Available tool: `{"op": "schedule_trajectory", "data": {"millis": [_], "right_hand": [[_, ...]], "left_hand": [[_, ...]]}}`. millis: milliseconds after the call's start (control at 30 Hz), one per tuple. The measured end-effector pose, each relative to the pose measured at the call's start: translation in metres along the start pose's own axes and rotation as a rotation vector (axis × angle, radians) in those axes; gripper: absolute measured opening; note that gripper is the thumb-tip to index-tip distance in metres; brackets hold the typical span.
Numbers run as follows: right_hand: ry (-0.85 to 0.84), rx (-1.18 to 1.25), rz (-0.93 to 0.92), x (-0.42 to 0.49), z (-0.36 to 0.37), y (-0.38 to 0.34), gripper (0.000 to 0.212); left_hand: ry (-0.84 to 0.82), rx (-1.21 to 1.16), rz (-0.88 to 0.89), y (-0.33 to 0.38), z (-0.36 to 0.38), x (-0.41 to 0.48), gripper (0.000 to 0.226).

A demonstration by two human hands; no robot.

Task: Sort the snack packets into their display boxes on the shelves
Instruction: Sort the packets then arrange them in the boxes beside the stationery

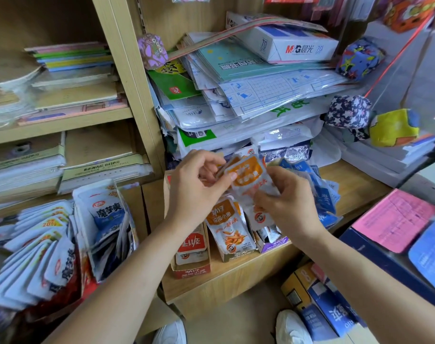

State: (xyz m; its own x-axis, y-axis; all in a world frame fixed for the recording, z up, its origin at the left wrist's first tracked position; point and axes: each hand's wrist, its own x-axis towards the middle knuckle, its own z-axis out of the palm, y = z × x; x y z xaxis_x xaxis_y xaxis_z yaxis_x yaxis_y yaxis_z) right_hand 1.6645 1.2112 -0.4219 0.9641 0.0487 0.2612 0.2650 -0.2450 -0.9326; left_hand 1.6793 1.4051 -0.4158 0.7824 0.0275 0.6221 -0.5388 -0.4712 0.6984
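Two white shoes [171,331] stand on the floor at the bottom edge, with blue cartons [330,316] just beside the right one. Above them both forearms reach over the front edge of the low shelf [236,279].

The left hand [196,187] pinches the orange packet [248,175] at its left edge, thumb on the front and fingers curled behind, where more orange-edged packets seem to be fanned. The right hand [288,202] grips the same packet's lower right part between thumb and fingertips. The packet is thus held between the two hands, tilted, above the display boxes.

Under it, at the shelf's front edge, stand a red box [191,269], an orange box [236,255] with matching packets upright in it, and a purple box [273,243]. Blue packets [323,197] pile just right of the right hand. At the left, white-and-blue packets [38,256] fan out of another box.

Farther back, paper stacks [248,95] fill the space above the shelf, topped by a white ream [298,45]. Cloth cubes [347,111] sit at the right.
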Motion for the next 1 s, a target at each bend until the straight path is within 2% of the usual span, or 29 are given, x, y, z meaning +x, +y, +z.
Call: {"op": "schedule_trajectory", "data": {"millis": [67,100,200,267,400,467,567,767,833,933,1000], "right_hand": [[0.136,-0.116,0.016,0.004,-0.007,0.006,0.021],[0.169,-0.145,0.029,0.006,-0.012,0.009,0.022],[0.164,-0.183,0.051,0.009,-0.021,0.015,0.026],[0.142,-0.193,0.069,0.008,-0.022,0.018,0.029],[0.115,-0.204,0.087,0.004,-0.018,0.021,0.029],[0.102,-0.239,0.078,0.003,-0.016,0.022,0.029],[0.09,-0.261,0.066,0.003,-0.014,0.024,0.03],[0.086,-0.27,0.066,0.006,-0.011,0.024,0.032],[0.085,-0.264,0.076,0.006,-0.011,0.023,0.031],[0.076,-0.248,0.087,0.005,-0.012,0.024,0.03],[0.064,-0.237,0.101,0.004,-0.012,0.024,0.03]], "left_hand": [[-0.044,0.128,-0.016,-0.01,-0.008,-0.002,0.02],[-0.135,0.236,-0.031,-0.016,-0.013,-0.004,0.024],[-0.509,0.516,-0.091,-0.029,-0.02,-0.021,0.059],[-0.616,0.53,-0.073,-0.034,-0.018,-0.037,0.07],[-0.657,0.382,-0.086,-0.035,-0.02,-0.055,0.037],[-0.716,0.35,-0.057,-0.038,-0.024,-0.062,0.039],[-0.709,0.396,-0.014,-0.039,-0.026,-0.063,0.047],[-0.525,0.515,-0.022,-0.034,-0.01,-0.049,0.044],[-0.499,0.473,-0.031,-0.035,-0.012,-0.046,0.056],[-0.566,0.515,-0.032,-0.032,-0.014,-0.046,0.098],[-0.59,0.598,-0.041,-0.03,-0.01,-0.049,0.105]]}}
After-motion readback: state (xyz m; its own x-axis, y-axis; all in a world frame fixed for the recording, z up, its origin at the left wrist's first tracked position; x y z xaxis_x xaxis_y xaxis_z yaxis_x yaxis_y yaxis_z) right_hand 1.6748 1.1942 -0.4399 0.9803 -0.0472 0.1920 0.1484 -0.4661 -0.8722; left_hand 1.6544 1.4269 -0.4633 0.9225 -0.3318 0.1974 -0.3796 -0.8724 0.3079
